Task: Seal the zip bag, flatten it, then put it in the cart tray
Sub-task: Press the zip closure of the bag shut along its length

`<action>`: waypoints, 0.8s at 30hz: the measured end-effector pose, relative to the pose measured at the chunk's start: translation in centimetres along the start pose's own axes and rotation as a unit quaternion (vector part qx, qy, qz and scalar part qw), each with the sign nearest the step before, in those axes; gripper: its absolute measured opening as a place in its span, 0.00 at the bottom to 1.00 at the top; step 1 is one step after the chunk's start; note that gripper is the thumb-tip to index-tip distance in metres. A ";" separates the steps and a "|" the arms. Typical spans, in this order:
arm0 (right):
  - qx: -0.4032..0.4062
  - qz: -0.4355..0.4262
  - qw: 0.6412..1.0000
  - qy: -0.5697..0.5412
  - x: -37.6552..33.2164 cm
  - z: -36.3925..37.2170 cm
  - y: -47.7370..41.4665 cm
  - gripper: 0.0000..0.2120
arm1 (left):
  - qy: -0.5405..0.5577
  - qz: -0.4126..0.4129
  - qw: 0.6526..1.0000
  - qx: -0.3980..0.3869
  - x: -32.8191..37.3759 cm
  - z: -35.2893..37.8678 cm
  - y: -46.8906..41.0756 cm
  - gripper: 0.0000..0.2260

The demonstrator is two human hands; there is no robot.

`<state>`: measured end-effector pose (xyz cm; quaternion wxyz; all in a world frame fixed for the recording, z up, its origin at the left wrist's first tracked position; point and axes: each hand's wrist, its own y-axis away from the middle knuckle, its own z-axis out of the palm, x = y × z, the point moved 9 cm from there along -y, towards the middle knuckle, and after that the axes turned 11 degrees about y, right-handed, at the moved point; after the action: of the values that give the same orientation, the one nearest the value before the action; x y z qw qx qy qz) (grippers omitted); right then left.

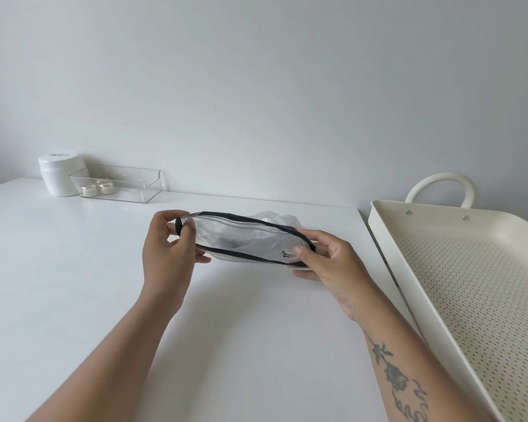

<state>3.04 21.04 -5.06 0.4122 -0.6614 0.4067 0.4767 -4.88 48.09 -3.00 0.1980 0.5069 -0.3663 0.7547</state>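
A clear zip bag (241, 239) with black edging hangs a little above the white table (73, 269), held lengthwise between both hands. Its mouth gapes toward me and crumpled clear plastic shows inside. My left hand (168, 248) pinches the bag's left end at a black tab. My right hand (333, 263) grips the right end, thumb on top near a small black zip slider (285, 254). The cream cart tray (470, 269), with a perforated floor and a loop handle, stands to the right of the table.
At the table's back left stand a white jar (60, 175) and a clear plastic box (119, 182) holding two small round pots. A plain wall rises behind. The tray's near rim sits just beyond the table's right edge.
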 end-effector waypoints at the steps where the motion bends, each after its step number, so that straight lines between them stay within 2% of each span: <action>1: 0.039 0.002 0.998 0.043 0.0 -0.6 0.0 0.12 | 0.000 0.003 1.000 -0.013 0.1 0.2 0.0 0.02; 4: 0.160 -0.007 0.970 0.185 -0.5 -2.2 0.4 0.06 | -0.014 0.015 0.998 -0.064 0.2 1.3 0.4 0.03; 6: 0.209 -0.003 0.947 0.243 -0.6 -2.9 0.7 0.03 | -0.037 0.026 0.996 -0.072 0.3 1.6 0.6 0.05; 9: 0.231 0.013 0.924 0.303 -0.7 -3.4 0.6 0.10 | -0.061 0.030 0.997 -0.037 0.1 1.2 0.7 0.08; 13: 0.095 -0.005 0.987 0.133 -0.7 -1.1 0.2 0.18 | -0.068 -0.010 0.998 0.015 -0.7 0.1 0.6 0.08; 15: 0.048 -0.022 0.996 0.074 -1.0 -0.2 0.3 0.22 | -0.072 -0.026 0.997 0.028 -0.9 -0.3 0.5 0.07; 17: 0.056 -0.040 0.996 0.063 -1.4 -0.2 0.4 0.20 | -0.080 -0.034 0.996 0.037 -0.9 -0.7 0.5 0.06; 19: 0.101 -0.049 0.991 0.069 -1.8 -1.0 0.4 0.18 | -0.086 -0.026 0.995 0.040 -0.7 -0.9 0.4 0.06; 22: 0.173 -0.023 0.979 0.104 -1.3 -2.4 0.8 0.19 | -0.089 -0.003 0.995 0.037 -0.2 -0.8 0.4 0.08; 24: 0.190 0.003 0.973 0.128 -0.6 -2.6 0.9 0.17 | -0.089 0.003 0.995 0.035 0.0 -0.6 0.6 0.08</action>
<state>2.89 18.37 -4.12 0.4729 -0.6254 0.5415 0.3032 -5.65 48.20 -3.33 0.1445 0.5774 -0.3576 0.7196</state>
